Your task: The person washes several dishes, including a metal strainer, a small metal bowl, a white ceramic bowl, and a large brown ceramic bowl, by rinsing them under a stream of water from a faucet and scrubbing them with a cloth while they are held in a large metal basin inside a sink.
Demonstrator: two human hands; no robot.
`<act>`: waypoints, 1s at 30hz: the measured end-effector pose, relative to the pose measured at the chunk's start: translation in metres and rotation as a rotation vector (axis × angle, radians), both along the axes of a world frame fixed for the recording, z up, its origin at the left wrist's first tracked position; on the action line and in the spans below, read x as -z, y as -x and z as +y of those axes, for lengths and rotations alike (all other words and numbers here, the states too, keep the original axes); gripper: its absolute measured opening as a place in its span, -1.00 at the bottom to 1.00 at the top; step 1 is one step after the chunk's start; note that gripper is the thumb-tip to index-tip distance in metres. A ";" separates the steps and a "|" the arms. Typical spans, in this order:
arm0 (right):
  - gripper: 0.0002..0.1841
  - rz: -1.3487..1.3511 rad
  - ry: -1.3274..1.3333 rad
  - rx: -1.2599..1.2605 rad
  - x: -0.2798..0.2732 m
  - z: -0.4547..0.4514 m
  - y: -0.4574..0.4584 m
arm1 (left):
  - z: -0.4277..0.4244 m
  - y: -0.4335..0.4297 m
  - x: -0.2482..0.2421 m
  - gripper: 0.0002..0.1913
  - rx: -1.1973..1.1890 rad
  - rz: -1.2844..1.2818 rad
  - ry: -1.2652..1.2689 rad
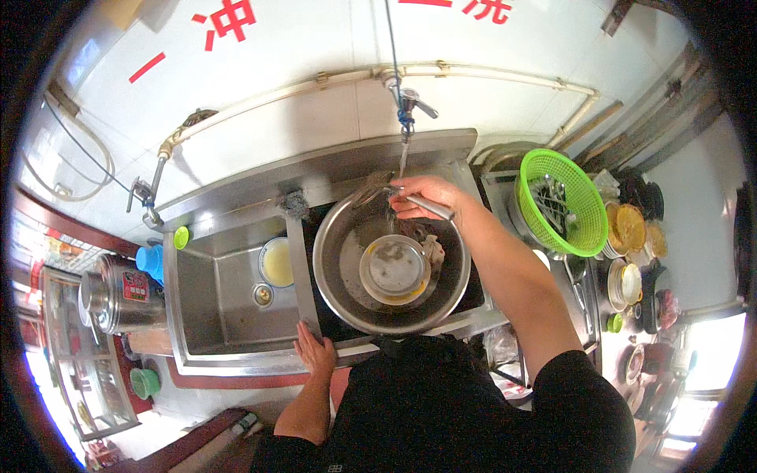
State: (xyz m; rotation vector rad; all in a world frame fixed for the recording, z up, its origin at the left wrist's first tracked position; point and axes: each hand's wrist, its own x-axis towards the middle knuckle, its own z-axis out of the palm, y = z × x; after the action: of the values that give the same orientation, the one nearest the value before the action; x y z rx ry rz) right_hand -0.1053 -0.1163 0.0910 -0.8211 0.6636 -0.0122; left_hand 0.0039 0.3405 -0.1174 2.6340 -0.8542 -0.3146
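My right hand [429,197] grips a metal-handled utensil [434,207] under the running tap [408,109]. Its head, to the left of the hand, looks like a wire skimmer, though blur hides the detail. Water falls past my fingers into a large steel basin [322,278]. Within that basin sits a round bowl [395,266] with water in it. A crumpled pale cloth or scrap [434,248] lies against the bowl's right side. My left hand [316,352] rests flat, fingers apart, on the sink's front rim near the divider [303,266], holding nothing.
The left sink [207,284] contains a bowl of yellowish liquid [277,263] beside its drain. A steel-wool pad [294,204] lies on the back ledge. At right stands a green plastic colander [573,230] with metal utensils inside. Stacked dishes [624,284] line the counter beyond.
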 end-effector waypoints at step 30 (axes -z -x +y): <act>-0.70 0.495 0.658 -0.043 -0.064 0.081 0.158 | -0.007 -0.003 -0.017 -0.10 -0.107 0.050 -0.037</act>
State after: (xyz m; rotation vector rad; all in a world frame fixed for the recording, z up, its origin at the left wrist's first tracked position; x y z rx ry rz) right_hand -0.2634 -0.0357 0.1548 -1.4971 1.1350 0.0137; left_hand 0.0073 0.3333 -0.0999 2.6816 -0.6944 -0.3701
